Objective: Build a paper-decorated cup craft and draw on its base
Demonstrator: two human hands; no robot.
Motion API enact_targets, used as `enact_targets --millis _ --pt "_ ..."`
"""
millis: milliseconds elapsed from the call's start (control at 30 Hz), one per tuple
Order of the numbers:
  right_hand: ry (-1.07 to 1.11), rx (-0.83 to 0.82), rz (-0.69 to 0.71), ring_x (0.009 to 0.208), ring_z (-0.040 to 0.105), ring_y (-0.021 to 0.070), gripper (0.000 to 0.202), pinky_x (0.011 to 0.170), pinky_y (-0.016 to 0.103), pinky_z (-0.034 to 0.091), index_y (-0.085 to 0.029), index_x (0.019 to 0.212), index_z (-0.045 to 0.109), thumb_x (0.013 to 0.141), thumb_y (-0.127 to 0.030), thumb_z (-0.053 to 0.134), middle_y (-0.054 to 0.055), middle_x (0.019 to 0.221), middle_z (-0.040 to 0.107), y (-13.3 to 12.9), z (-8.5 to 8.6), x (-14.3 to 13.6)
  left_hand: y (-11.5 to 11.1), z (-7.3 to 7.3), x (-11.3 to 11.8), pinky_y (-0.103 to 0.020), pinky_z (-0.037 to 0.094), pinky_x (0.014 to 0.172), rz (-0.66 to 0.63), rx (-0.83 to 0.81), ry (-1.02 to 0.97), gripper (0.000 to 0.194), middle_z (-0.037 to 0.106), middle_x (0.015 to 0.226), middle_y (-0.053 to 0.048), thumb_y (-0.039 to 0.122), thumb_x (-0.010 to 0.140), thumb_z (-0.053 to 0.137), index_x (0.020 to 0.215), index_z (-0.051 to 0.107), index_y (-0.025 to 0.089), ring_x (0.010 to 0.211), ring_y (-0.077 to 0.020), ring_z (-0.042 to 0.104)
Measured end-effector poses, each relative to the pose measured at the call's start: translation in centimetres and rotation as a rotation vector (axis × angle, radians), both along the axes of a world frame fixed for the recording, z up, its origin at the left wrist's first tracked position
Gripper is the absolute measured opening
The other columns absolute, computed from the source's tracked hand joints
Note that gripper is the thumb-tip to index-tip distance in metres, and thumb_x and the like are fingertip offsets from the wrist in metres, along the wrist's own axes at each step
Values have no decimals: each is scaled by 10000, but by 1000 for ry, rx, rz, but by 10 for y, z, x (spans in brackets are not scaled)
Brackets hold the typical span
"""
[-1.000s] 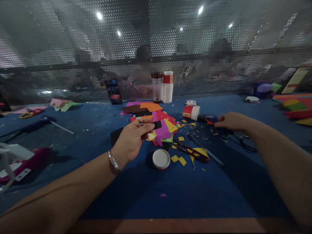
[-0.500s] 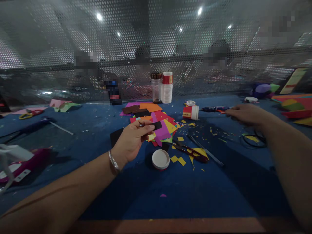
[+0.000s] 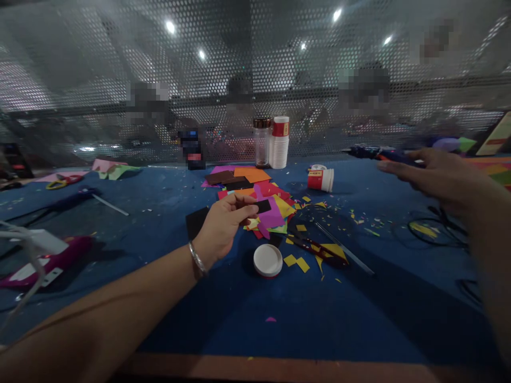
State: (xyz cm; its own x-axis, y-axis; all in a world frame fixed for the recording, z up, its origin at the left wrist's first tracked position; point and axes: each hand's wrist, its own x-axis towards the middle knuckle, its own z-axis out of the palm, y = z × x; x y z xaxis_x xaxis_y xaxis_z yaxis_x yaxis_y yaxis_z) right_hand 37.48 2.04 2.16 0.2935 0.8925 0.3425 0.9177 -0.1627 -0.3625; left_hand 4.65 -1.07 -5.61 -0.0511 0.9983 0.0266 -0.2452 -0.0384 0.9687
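Between thumb and fingers, my left hand [image 3: 227, 223] pinches a small black paper piece [image 3: 263, 206] above a pile of coloured paper [image 3: 271, 217]. My right hand [image 3: 439, 170], at the right, is closed round a dark blue glue gun [image 3: 375, 153] whose nozzle points left, raised over the table. A white round lid [image 3: 268, 260] lies in front of the pile. Dark red scissors [image 3: 319, 251] and a clear glue stick [image 3: 345, 249] lie right of it, among yellow paper squares [image 3: 302, 264]. The red and white paper cup [image 3: 320, 180] rests on its side behind them.
A clear jar [image 3: 262, 144] and a stack of paper cups [image 3: 279, 146] stand at the back before a perforated screen. At the left lie another glue gun [image 3: 75, 196], a magenta tool [image 3: 64, 260] and yellow-red scissors [image 3: 64, 182]. A black cable [image 3: 433, 239] curls at the right.
My right hand has lifted the glue gun off the table and moved it right. My left hand still holds the black piece. The view has shifted slightly.
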Motion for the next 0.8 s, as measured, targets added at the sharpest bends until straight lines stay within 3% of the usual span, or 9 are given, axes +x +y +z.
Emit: enact_targets --millis 67,133,200,267,367,600,800 --pt "60 -84 -28 710 598 214 475 665 352 435 -96 1152 652 921 -501 558 172 934 694 -7 5 -18 1 -1 0 -190 445 548 15 -7 1 162 655 645 21 96 630 784 731 666 144 584 -83 606" --pt "-18 10 16 906 631 272 451 768 371 445 -93 1161 644 890 -452 598 209 1095 682 -13 5 -34 1 -1 1 -189 446 548 20 -12 -8 163 656 640 20 86 627 778 722 658 141 581 -82 605" --pt "-46 92 96 991 638 304 397 803 383 451 -130 1088 650 831 -432 635 194 1098 690 -16 -1 -47 1 -1 1 -189 439 535 21 -14 -22 161 654 633 19 75 621 771 713 654 136 564 -79 593" --pt "-20 152 174 970 654 316 372 774 383 461 -191 996 642 723 -439 691 140 1023 715 -20 -9 -57 1 -1 2 -192 432 523 18 -11 -35 160 651 631 16 61 613 766 708 655 128 547 -76 580" --pt "-22 187 342 831 668 296 433 679 364 455 -220 980 606 673 -519 666 102 933 715 -27 -18 -70 1 -1 2 -199 428 515 2 -6 -51 153 646 617 9 53 615 759 711 660 121 529 -76 567" --pt "-98 244 525 646 638 242 427 575 331 425 -220 1004 552 749 -559 600 88 909 699 -39 -26 -83 -1 -1 3 -203 435 526 -25 -4 -42 131 659 617 1 43 627 740 704 672 125 542 -80 576" --pt "-96 234 563 552 607 211 347 548 318 400 -231 1006 532 779 -481 612 55 817 689 -34 -31 -81 -1 -2 3 -214 452 557 -50 -17 -38 132 646 608 14 60 627 762 696 675 132 554 -81 570"
